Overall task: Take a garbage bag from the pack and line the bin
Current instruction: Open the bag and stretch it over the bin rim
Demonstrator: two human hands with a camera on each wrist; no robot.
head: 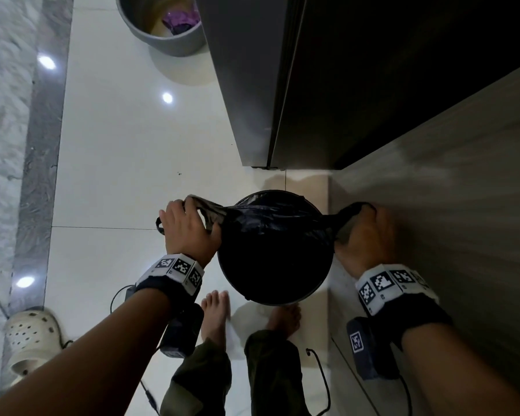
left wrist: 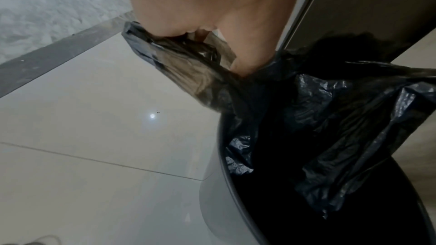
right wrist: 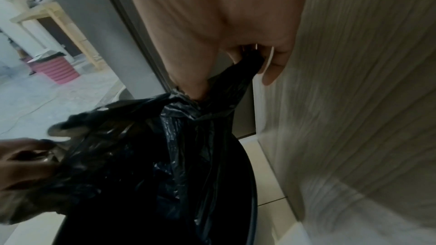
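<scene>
Head view: we see the left hand (head: 186,226) gripping one handle loop of the black garbage bag (head: 270,217), fingers curled round the plastic just left of the bin (head: 275,292). Right hand (head: 370,232) grips the opposite handle loop, just right of the bin and close to the wood-grain panel (head: 463,190). Bag mouth is stretched between the two hands over the far half of the bin opening; the bag body hangs down inside (interior too dark to see how far). Bin stands on the tiled floor (head: 126,163), just in front of the dark cabinet (head: 252,85), with bare feet right behind it. A second grey bucket (head: 174,40) with something purple inside sits well apart at the top; a beige clog (head: 30,337) lies at lower left.

Left wrist view: we see the left hand (left wrist: 212,6) with its fingers (left wrist: 245,62) closed on a bunched strip of the garbage bag (left wrist: 330,118), which drapes into the bin over its rim (left wrist: 224,156). Bag edge is not folded over the rim here.

Right wrist view: the right hand (right wrist: 224,25) pinches a twisted handle of the garbage bag (right wrist: 165,146) between curled fingers, next to the wood-grain panel (right wrist: 354,81). The left hand (right wrist: 23,161) shows blurred at the left edge, holding its side. A pink ribbed tub (right wrist: 59,70) stands far off.
</scene>
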